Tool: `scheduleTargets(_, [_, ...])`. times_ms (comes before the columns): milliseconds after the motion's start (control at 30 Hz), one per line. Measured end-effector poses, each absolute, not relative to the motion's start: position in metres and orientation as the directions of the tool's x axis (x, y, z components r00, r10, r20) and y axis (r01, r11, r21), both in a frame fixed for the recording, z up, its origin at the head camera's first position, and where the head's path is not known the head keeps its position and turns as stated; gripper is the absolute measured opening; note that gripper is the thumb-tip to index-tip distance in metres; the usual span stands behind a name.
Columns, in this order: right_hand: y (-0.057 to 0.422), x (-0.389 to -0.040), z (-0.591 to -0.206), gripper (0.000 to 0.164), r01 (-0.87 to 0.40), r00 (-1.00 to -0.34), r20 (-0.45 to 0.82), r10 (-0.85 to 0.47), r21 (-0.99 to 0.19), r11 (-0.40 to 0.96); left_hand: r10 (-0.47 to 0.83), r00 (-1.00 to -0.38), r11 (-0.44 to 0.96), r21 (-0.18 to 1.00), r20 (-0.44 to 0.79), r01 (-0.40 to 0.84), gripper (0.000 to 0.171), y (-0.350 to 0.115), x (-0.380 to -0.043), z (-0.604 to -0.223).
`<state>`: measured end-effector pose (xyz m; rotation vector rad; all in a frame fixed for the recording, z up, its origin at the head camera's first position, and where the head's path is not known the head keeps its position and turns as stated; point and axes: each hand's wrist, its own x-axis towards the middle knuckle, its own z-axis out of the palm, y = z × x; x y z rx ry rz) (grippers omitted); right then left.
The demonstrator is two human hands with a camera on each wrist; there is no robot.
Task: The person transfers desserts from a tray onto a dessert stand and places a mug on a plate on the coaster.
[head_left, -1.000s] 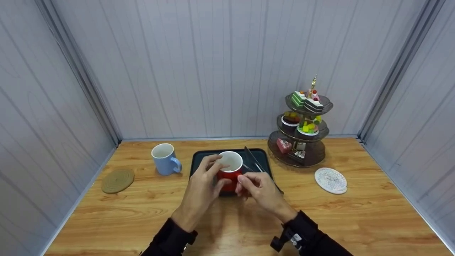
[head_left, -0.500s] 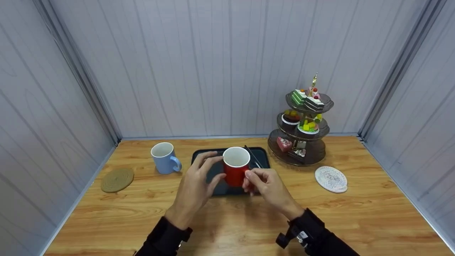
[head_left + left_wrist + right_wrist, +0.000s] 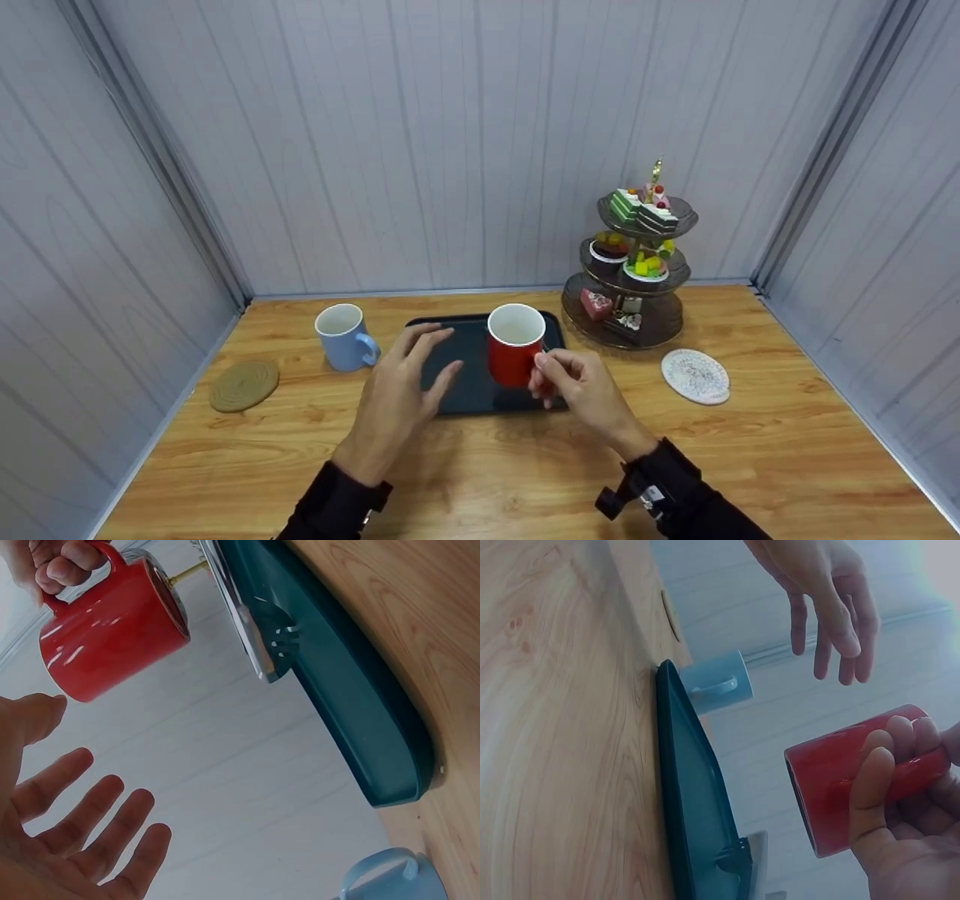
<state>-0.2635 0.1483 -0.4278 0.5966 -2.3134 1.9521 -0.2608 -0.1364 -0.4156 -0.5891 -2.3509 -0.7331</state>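
Note:
A red mug (image 3: 511, 364) with a white inside hangs upright above the dark green tray (image 3: 465, 382). My right hand (image 3: 574, 390) grips its handle, thumb on top and fingers curled round it, as the right wrist view shows. My left hand (image 3: 394, 386) is over the tray's left side, fingers spread and apart from the mug, holding nothing. In the left wrist view, air shows between the mug and the tray. Tongs (image 3: 244, 622) with a dark slotted end lie on the tray; the mug mostly hides them in the head view.
A light blue mug (image 3: 343, 349) stands left of the tray, beside a round tan coaster (image 3: 245, 384). At the back right rises a three-tier stand (image 3: 660, 326) with cake slices and cupcakes. A white patterned coaster (image 3: 695, 375) lies in front of it.
The red mug has risen and moved right with my right hand on its handle. My left hand, first round the mug's side, has drawn away to the left.

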Motion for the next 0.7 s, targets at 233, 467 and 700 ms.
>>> scheduleTargets(233, [0.161,-0.263,-0.426,0.037,-0.353,-0.922,0.319,-0.219,-0.926,0.135,0.239,-0.725,0.771,0.328,0.646,0.546,0.048,-0.145,-0.26,-0.419])
scheduleTargets(467, [0.173,-0.263,-0.428,0.036,-0.352,-0.928,0.326,-0.18,-0.927,0.133,0.255,-0.736,0.792,0.3,0.628,0.531,0.048,-0.154,-0.262,-0.425])
scheduleTargets(700, [0.185,-0.262,-0.428,0.036,-0.351,-0.93,0.329,-0.166,-0.928,0.127,0.242,-0.748,0.801,0.309,0.618,0.514,0.046,-0.163,-0.263,-0.433])
